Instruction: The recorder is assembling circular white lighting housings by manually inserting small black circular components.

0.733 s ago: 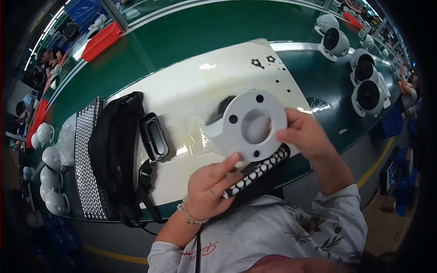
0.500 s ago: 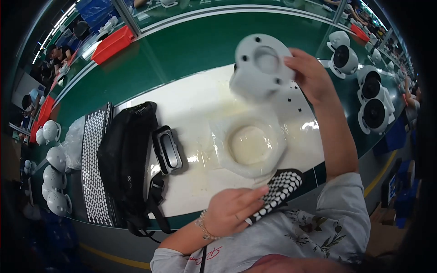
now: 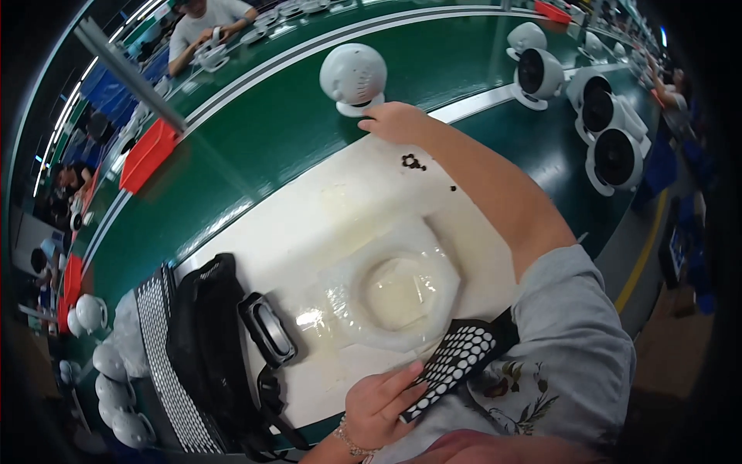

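A white round-headed device [image 3: 353, 73] stands upright on its flat round base on the green belt. My right hand [image 3: 396, 124] is at the near edge of that base, fingers slightly apart and seemingly not wrapped round it. Near my body, my left hand [image 3: 379, 406] grips a black strip with white dots [image 3: 456, 359]; its fingers lie over the strip and the thumb is hidden. Between my hands, a padded ring wrapped in clear film [image 3: 444, 286] lies on the white work surface [image 3: 286, 236].
Several small dark screws [image 3: 413, 162] lie near my right forearm. At left are a black fabric bag [image 3: 209, 348], a dark metal-lined case [image 3: 268, 329] and a dotted mat [image 3: 166, 359]. More white devices [image 3: 614, 158] stand at right. A red bin [image 3: 149, 155] sits beyond the belt.
My right hand has moved the white device from above the work surface, underside showing, to upright on the belt. Screws have come into fuller view. My left hand stays on the dotted strip.
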A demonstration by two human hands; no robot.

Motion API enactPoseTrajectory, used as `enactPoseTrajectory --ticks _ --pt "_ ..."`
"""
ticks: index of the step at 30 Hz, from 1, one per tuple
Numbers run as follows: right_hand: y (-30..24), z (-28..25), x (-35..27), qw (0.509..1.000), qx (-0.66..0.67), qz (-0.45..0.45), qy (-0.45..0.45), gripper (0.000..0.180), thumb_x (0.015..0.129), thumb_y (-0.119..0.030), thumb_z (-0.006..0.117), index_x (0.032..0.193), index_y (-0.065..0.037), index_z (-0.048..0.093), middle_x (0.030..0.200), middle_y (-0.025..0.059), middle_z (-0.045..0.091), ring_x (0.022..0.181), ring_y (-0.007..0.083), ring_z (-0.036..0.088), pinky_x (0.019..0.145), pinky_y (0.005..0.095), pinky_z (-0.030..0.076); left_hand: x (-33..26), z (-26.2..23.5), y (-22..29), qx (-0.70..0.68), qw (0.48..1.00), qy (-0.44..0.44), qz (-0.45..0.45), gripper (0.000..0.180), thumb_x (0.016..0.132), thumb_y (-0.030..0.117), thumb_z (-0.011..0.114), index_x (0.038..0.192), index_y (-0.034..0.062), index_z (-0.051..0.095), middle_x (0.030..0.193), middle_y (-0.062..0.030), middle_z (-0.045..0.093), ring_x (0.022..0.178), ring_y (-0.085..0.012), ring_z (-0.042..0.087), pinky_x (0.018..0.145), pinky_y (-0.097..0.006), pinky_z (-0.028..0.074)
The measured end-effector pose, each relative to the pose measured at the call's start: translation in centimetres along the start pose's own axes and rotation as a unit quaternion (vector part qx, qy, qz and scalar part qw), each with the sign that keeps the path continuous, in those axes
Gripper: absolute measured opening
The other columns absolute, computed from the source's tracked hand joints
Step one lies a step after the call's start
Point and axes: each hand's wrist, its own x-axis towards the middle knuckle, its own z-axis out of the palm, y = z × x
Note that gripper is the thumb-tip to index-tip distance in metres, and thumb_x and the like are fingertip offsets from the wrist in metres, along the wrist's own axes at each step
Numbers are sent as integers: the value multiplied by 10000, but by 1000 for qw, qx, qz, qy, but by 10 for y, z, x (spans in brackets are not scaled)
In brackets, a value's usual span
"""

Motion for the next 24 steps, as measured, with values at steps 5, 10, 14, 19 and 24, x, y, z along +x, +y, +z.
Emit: enactPoseTrajectory --ticks 5,10,14,19,24 --pt "160 -38 -76 959 -144 122 214 485 801 -411 527 1102 -32 499 1119 148 521 1040 298 495 833 405 407 -3 2 -2 -38 999 -10 -31 353 523 -4 637 875 13 621 1153 -157 509 794 -252 616 608 -298 509" --pt "271 -53 -89 879 -260 252 310 485 809 -462 462 1132 -101 455 1153 98 507 1068 253 482 854 515 340 -3 8 -3 -53 998 8 -45 313 531 -41 629 841 -6 607 1125 -175 521 778 -252 618 613 -292 515" --pt "248 -71 -93 850 -343 256 308 354 812 -331 516 1087 -111 486 1056 83 553 1015 240 512 824 463 356 4 4 1 -33 998 -21 -42 326 528 -39 633 852 -9 605 1045 -161 573 775 -243 618 650 -300 505" --pt "161 -90 -119 878 -259 20 402 232 819 -243 542 976 -72 549 831 117 602 824 260 582 714 327 428 7 2 8 -40 997 -39 -49 315 545 -20 637 857 10 605 964 -140 615 777 -256 613 662 -323 489" --pt "4 -97 -166 867 440 -82 217 347 868 -196 518 1151 -4 464 872 12 578 748 64 539 661 189 409 6 2 4 -55 998 1 -16 258 570 -9 637 824 13 601 896 -128 637 737 -240 618 633 -299 487"
